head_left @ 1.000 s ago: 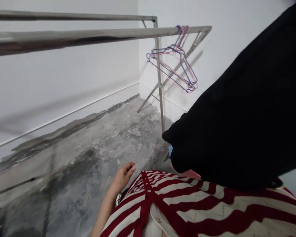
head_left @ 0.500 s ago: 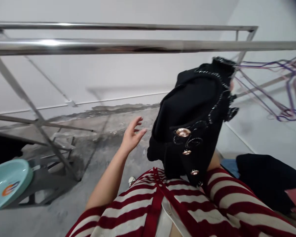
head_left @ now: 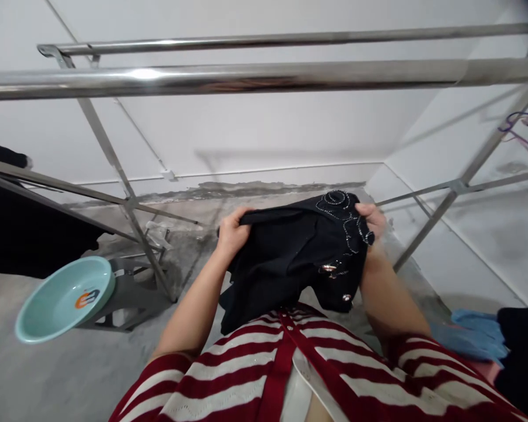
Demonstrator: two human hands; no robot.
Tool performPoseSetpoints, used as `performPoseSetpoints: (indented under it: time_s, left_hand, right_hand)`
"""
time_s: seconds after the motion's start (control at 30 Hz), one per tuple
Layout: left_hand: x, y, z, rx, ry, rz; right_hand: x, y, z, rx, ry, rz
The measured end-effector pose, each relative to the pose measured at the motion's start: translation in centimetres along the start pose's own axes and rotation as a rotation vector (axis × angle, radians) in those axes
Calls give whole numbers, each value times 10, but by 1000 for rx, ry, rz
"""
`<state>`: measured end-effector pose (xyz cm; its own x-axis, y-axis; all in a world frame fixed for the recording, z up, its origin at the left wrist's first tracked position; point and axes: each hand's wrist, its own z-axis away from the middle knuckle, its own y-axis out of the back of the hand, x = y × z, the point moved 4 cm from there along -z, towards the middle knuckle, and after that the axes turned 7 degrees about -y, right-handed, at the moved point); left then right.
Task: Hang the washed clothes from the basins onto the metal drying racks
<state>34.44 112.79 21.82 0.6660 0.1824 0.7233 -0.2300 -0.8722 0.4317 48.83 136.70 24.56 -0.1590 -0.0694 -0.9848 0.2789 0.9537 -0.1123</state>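
A black jacket [head_left: 286,252] with beaded trim and shiny gold-toned buttons stretches between my two hands, in front of my striped top. My left hand [head_left: 234,233] is closed on its left upper edge. At the beaded right end, my right hand [head_left: 372,220] grips the cloth, with some of its fingers hidden behind it. The lower part of the jacket hangs down in folds close to my body.
Metal rails [head_left: 246,79] of a drying rack cross in front of me. A light green basin [head_left: 66,299] stands on a grey stool [head_left: 136,299] at left. Purple hangers [head_left: 523,126] hang at right, above blue cloth [head_left: 475,334] and dark cloth [head_left: 521,351]. Black cloth [head_left: 30,223] hangs at far left.
My left hand, empty and open before, has taken hold of the jacket. The jacket has come lower and is spread sideways between both hands. The view has shifted left.
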Motion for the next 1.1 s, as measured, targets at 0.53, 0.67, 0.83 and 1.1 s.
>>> performPoseSetpoints:
  time_s: [0.53,0.67,0.83,1.1]
  left_hand:
    - [71,-44,-18,-74,144,262]
    - [66,-48,-15,-173,227,343]
    - [59,-42,2,-729,282,395]
    - [30,-39,12,-579,287,109]
  right_hand:
    - [65,-22,-11,-31,303,791]
    - [65,-18,-12,249,465,937]
    - [64,-10,-23,76,291,784]
    - [39,7,-28,-463,-107,600]
